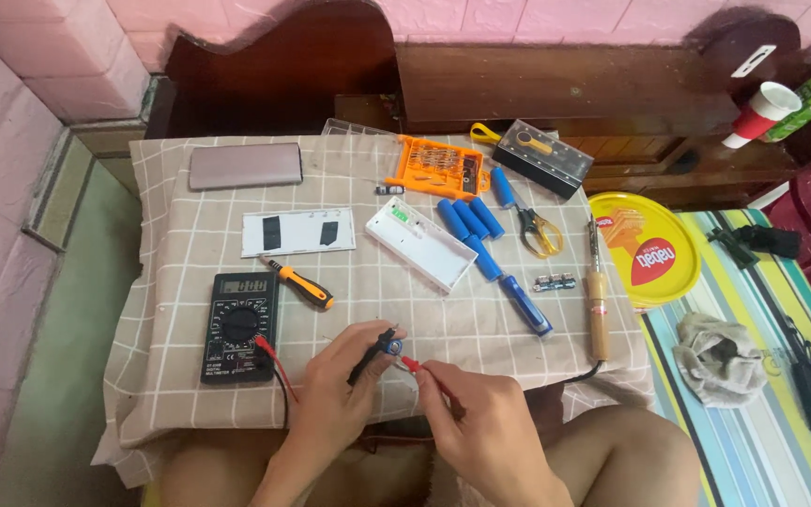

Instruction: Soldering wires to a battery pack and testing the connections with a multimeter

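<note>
Between the two hands, just above the near edge of the worktop [190, 376], sits a small blue battery cell [393, 346]. The left hand [335, 390] pinches this cell at its fingertips and presses a black probe [368, 357] against it; that grip is clenched on both. The right hand [481, 422] grasps a red probe [429, 373] like a pen, its tip pointing up and to the left at the cell from just beside it. The cell therefore lies at the left grip and a little up and left of the right grip, end-on to the camera, so its long axis cannot be read with certainty. The red probe's long axis runs diagonally from the right grip toward the cell. Left of the left grip lies a black multimeter [239, 326], its red and black leads trailing to the hands. Farther from both grips, toward the far side, lie a row of blue cells [469, 221], a white case [421, 242], an orange-handled screwdriver [304, 286], scissors [539, 228] and a soldering iron [597, 305].
</note>
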